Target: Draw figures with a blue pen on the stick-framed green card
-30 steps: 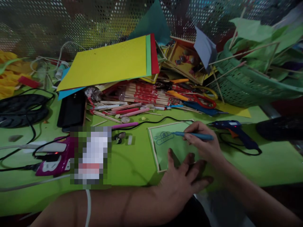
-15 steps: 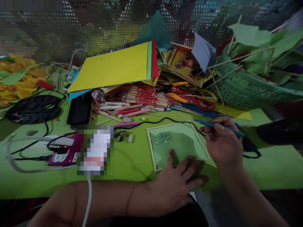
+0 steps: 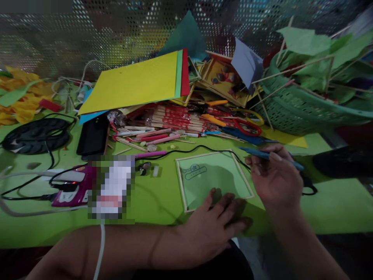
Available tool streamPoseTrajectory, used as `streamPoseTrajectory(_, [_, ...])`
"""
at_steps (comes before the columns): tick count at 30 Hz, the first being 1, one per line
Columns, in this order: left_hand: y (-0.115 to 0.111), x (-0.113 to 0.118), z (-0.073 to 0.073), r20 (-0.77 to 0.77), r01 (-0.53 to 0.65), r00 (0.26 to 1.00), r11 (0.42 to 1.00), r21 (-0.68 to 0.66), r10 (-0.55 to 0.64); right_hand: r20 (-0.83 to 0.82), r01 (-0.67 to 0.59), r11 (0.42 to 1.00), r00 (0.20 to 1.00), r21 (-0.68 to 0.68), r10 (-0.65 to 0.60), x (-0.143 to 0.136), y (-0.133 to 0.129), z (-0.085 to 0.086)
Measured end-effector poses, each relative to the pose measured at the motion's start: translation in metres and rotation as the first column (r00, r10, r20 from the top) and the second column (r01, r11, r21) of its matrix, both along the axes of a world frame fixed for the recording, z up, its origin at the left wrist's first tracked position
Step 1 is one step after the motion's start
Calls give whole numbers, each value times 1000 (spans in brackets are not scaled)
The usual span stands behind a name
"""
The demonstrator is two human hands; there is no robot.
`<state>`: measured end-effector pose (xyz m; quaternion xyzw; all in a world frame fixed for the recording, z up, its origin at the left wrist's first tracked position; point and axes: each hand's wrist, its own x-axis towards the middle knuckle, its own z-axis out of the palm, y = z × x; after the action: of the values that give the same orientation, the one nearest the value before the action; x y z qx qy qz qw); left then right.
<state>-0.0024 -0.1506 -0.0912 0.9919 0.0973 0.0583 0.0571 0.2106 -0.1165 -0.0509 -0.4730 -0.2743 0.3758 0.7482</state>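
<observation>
A light green sheet of paper (image 3: 224,182), edged with thin wooden sticks, lies on the green table (image 3: 157,202). Near its upper left corner is a small dark drawing (image 3: 194,171) of a rounded bar with a star in a circle. My left hand (image 3: 215,219) rests across the sheet's lower edge, fingers spread. To the right of the sheet, my right hand (image 3: 275,175) grips a blue pen (image 3: 255,152) between thumb and fingers. The pen is raised off the paper, its tip pointing left.
Behind the sheet lie bundled sticks (image 3: 175,118), pens and scissors (image 3: 247,126). A yellow paper stack (image 3: 131,81) sits on them. A green basket (image 3: 309,105) stands at back right. On the left are a blurred-out phone (image 3: 113,186), a purple power strip (image 3: 71,190) and cables.
The view has shifted slightly, moving most things a little left. My right hand has turned a little, with the pen still in it. My left hand stays on the sheet's lower edge.
</observation>
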Motion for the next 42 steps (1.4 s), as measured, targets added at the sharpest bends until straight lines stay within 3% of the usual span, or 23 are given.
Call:
streamPoseTrajectory(8, [1, 0, 15, -13, -54, 998, 998, 14, 55, 5, 10, 998, 1000, -56, -10, 0, 0, 3])
streamPoseTrajectory(14, [2, 0, 4, 6, -37, 999, 999, 3, 37, -72, -159, 967, 986, -198, 148, 8, 8, -11])
streamPoseTrajectory(18, [-3, 2, -3, -8, -63, 998, 998, -10, 63, -11, -122, 984, 993, -129, 121, 11, 13, -19])
streamPoseTrajectory(23, [-8, 4, 3, -63, -85, 994, 996, -9, 84, -17, -59, 997, 998, -53, 59, 10, 14, -18])
streamPoseTrajectory(36, [-3, 2, 3, 9, -71, 997, 997, 36, 70, 104, -198, 958, 969, -206, 222, 2, 9, -15])
streamPoseTrajectory(42, [1, 2, -4, 24, -59, 998, 998, 16, 59, 118, -195, 946, 966, -258, 231, -4, 7, -17])
